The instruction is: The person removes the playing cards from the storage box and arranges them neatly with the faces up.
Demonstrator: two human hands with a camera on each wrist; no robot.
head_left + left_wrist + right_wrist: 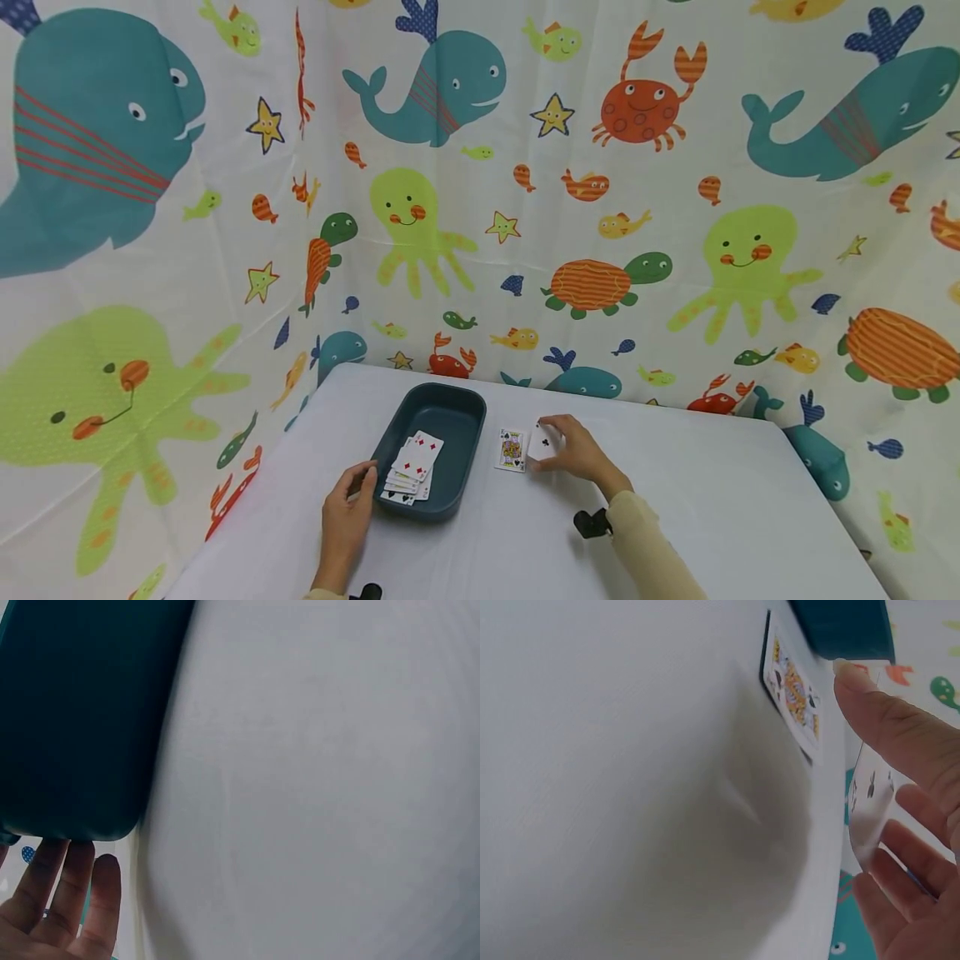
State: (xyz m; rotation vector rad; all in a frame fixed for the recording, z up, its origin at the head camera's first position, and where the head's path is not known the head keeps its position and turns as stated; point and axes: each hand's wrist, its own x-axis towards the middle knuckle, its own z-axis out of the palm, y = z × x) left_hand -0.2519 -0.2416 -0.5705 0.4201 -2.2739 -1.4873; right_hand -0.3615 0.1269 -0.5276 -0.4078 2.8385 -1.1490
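My right hand (576, 450) pinches a playing card (538, 442) with black pips by its opposite edges, thumb on the near one. In the right wrist view this card (871, 791) is held above the tabletop and bowed. Just left of it, a king card (512, 450) lies face up on a dark stack. My left hand (348, 512) touches the outside of the dark teal bin (468, 442) at its left side. In the left wrist view its fingers (75, 885) are fairly straight against the bin wall; the thumb is hidden there. Several face-up cards (414, 467) lie loosely piled inside the bin.
A white cloth covers the table (735, 500), whose far edge runs behind the bin. A curtain (480, 250) printed with sea animals hangs behind and at both sides. A black wrist device (592, 523) sits on the right wrist.
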